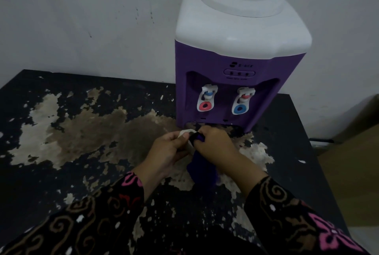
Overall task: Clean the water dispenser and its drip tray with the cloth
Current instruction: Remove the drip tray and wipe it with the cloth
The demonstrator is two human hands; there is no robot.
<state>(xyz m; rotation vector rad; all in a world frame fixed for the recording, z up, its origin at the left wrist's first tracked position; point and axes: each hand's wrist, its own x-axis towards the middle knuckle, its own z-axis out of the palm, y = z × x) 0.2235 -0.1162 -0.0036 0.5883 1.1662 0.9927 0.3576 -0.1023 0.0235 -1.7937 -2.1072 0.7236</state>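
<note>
The purple water dispenser (229,66) with a white top stands at the back right of the table, against the wall. Its two taps, one with a red lever (205,105) and one with a blue lever (240,108), face me. Just in front of its base, my left hand (168,152) grips a small white piece (185,132), possibly the drip tray; most of it is hidden by my fingers. My right hand (215,144) holds a dark purple cloth (202,169) bunched against that white piece, and the cloth's loose end hangs down between my wrists.
The black table (51,183) has large patches of peeled, brownish surface. A pale stained wall (82,19) runs behind it. A brown cardboard box (354,162) stands past the table's right edge.
</note>
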